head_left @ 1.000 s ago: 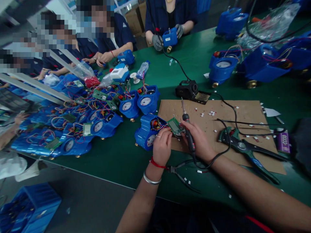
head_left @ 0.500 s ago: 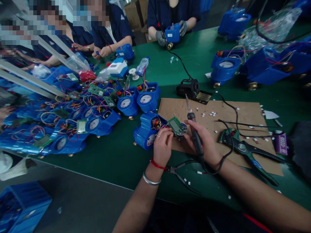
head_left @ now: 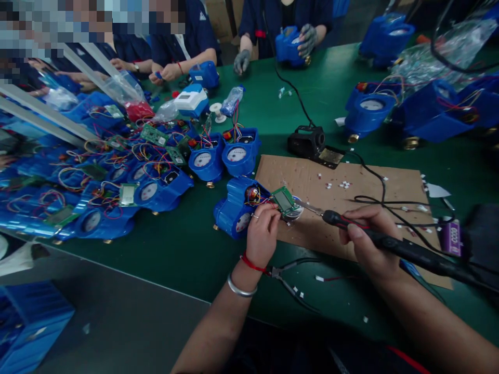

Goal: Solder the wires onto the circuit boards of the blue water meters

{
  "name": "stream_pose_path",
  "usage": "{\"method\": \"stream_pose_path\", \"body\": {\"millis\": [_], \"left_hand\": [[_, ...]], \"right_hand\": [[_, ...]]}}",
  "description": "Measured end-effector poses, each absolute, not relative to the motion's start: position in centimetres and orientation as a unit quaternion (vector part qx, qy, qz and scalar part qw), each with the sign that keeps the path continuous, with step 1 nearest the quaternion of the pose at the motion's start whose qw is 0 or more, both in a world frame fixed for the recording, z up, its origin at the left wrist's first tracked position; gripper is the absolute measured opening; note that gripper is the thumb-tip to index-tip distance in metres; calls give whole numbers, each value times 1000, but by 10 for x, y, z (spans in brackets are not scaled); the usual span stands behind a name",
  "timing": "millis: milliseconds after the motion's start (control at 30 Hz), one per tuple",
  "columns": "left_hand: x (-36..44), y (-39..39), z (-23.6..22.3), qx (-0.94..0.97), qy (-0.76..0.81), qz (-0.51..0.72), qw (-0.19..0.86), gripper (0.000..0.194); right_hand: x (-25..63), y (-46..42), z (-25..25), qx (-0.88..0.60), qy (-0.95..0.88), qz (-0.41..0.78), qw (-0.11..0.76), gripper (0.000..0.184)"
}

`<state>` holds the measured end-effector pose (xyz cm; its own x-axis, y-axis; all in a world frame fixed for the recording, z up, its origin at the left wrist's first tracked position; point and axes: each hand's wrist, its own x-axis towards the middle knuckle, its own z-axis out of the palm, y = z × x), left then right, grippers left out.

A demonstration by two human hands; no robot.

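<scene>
My left hand (head_left: 264,228) is closed in a pinch at the lower left edge of a small green circuit board (head_left: 284,201) with a grey display. Thin wires run from the board to a blue water meter (head_left: 233,208) lying beside it. My right hand (head_left: 376,246) grips a black soldering iron (head_left: 417,252), its metal tip pointing left at the board's right edge. Whether the tip touches cannot be made out. A pale round coil (head_left: 297,212) lies partly under the board. Pliers (head_left: 288,283) with dark handles rest near my left wrist.
Under the work lies a cardboard sheet (head_left: 331,236) with small white connectors. A black iron stand (head_left: 306,141) is behind it, a purple box (head_left: 452,238) at right. Many wired blue meters (head_left: 148,192) crowd the left. Co-workers sit opposite, one with gloved hands (head_left: 307,41).
The soldering iron has swung from upright to nearly level, its tip now at the board. My right hand has moved right; my left hand has stayed at the board.
</scene>
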<state>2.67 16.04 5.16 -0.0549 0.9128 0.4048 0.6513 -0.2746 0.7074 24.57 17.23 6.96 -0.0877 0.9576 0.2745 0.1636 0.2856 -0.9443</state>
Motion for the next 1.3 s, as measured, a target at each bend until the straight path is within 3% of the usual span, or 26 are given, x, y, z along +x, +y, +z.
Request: {"method": "stream_pose_path", "body": {"millis": [300, 1300], "left_hand": [[27, 161, 51, 673, 585, 428, 146, 10], [26, 161, 50, 679, 583, 422, 144, 10]], "right_hand": [[251, 176, 81, -464, -704, 395, 365, 14], [250, 177, 74, -470, -728, 355, 351, 12]]}}
